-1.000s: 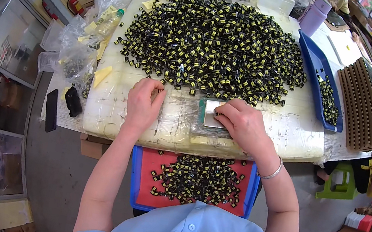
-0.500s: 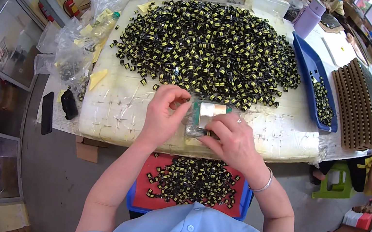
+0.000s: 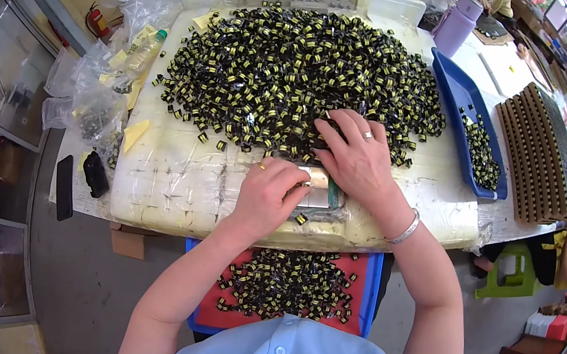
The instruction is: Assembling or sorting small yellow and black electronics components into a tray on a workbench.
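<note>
A small flat metal fixture lies at the near edge of the padded work surface, largely covered by both hands; its shape cannot be made out. The left hand rests on its left part, fingers curled down; whether they pinch anything cannot be told. The right hand lies just beyond it, fingers spread flat on the near rim of the heap of black-and-yellow components, gripping nothing visible. One loose component sits just near of the fixture. Below the table edge, a red-lined tray holds more components, partly hidden by the forearms. Far right, a blue tray holds a few.
</note>
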